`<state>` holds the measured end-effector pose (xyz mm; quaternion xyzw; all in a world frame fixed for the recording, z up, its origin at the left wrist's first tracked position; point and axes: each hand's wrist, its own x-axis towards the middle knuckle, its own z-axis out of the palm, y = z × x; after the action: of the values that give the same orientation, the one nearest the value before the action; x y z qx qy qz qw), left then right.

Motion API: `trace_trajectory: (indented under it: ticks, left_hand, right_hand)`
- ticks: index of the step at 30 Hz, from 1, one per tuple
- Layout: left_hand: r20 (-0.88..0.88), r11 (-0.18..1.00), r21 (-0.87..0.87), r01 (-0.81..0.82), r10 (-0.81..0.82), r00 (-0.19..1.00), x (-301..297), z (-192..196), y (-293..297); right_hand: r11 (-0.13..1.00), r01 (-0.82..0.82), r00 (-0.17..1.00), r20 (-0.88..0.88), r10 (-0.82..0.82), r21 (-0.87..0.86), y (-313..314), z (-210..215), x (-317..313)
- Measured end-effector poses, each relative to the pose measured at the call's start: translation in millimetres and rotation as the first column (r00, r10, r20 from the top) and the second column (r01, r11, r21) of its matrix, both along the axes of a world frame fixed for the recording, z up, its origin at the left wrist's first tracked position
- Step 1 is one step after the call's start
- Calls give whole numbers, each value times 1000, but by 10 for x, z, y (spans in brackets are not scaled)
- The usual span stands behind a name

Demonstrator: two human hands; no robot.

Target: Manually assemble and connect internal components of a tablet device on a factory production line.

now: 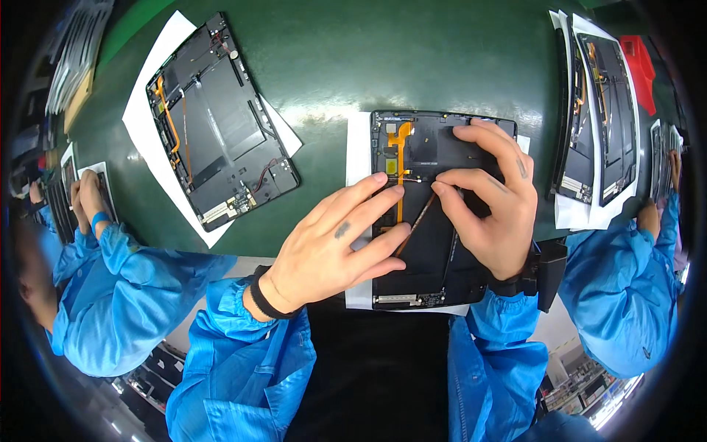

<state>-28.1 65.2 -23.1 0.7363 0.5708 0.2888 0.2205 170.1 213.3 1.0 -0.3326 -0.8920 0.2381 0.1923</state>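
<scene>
The panel (431, 276) is laid on paper (359, 147), perhaps against scratches; it is apparently steadied by the left hand (335, 239), fingers spread; the right hand's (501, 199) thumb and forefinger are brought together near a strip (418, 223); whether anything is pinched cannot be told.

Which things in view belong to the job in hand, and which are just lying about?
In use, apparently:
open black panel under the left grip
thin brown cable by the right grip
orange flex cable
white sheet beneath

Lying about:
second panel, at left
panels at right
red object, far right
</scene>
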Motion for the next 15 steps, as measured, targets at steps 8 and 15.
trace_trajectory:
  ticks: [8, 15]
  left_hand:
    - [-15, 990, -93, 107, -109, 994, -97, 53, -6]
    - [-31, 987, -105, 119, -123, 992, -106, 74, 5]
  right_hand:
    - [999, 37, 998, 50, -35, -23, -29, 11, -11]
    - [999, 34, 998, 52, -33, -17, -34, 0, -16]
